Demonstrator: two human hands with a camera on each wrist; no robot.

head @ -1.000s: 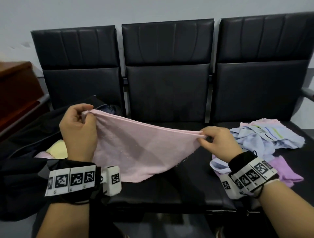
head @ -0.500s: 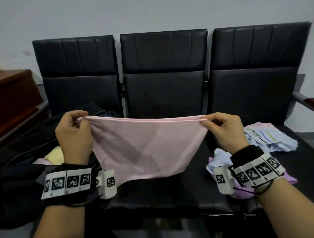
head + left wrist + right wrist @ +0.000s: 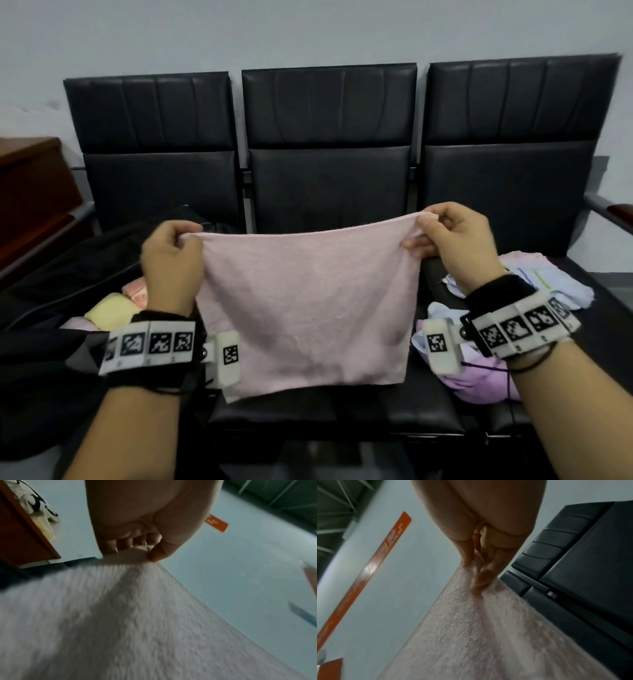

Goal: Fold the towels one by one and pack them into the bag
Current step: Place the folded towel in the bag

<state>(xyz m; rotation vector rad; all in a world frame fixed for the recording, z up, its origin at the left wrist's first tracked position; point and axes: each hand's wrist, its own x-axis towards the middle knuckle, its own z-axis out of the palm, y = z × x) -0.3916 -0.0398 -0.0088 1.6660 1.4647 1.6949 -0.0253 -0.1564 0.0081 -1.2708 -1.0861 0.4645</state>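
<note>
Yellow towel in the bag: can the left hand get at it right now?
Probably not yet: the left hand pinches a corner of the pink towel. The yellow towel lies uncovered just below it in the bag.

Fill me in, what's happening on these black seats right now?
A person is holding a pale pink terry towel spread out in the air above the middle black padded seat. The left hand pinches one top corner and the right hand pinches the other, so it hangs flat, not yet folded. To the left, an open black bag already contains folded towels, including a yellow one. A loose pile of unfolded blue and purple towels waits on the right seat.
</note>
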